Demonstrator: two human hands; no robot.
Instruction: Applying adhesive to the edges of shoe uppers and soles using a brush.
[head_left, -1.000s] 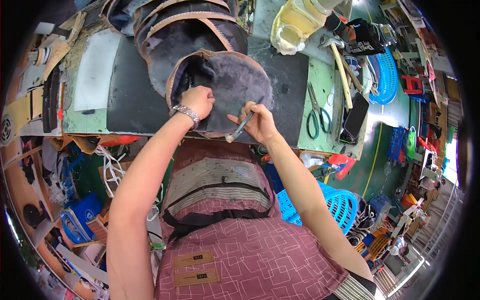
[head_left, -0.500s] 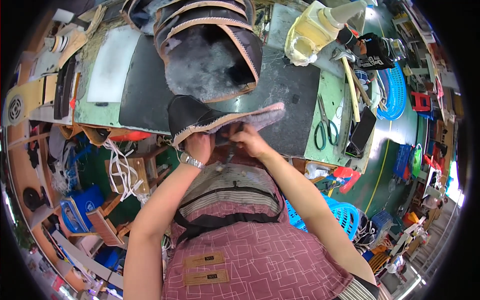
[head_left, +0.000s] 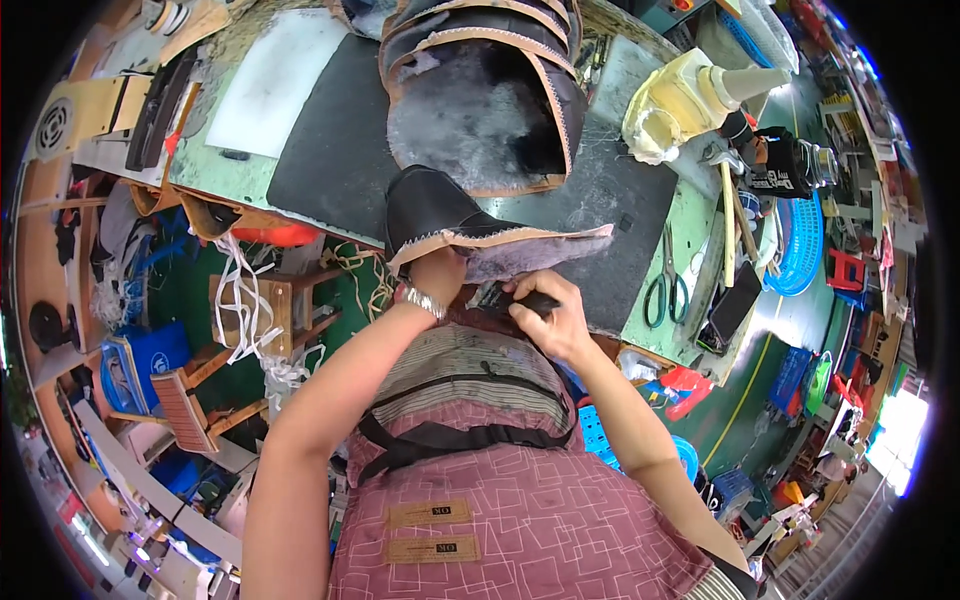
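Observation:
A black leather boot upper (head_left: 432, 212), with grey fleece lining and a tan zigzag-stitched edge, is held over the table's front edge. My left hand (head_left: 438, 275) grips it from below at its left end; the fingers are hidden by the upper. Just below the fleece, my right hand (head_left: 553, 318) is closed round a dark tool (head_left: 538, 303) with a metal-looking end pointing left toward the lining. The tool's exact kind is unclear. Beyond lies a stack of similar fleece-lined uppers (head_left: 480, 115) on the black mat (head_left: 325, 150).
Teal-handled scissors (head_left: 667, 290), a phone (head_left: 731, 298) and a hammer (head_left: 728, 220) lie at the right of the table. A yellowish shoe last (head_left: 680, 100) stands behind them. Blue baskets (head_left: 797, 245) are at the right; a wooden stool (head_left: 250, 320) with white straps stands at the left.
My right hand has come away from the fleece, slightly right and nearer to me, and the tool in it shows more. The view has shifted, so the table appears farther right.

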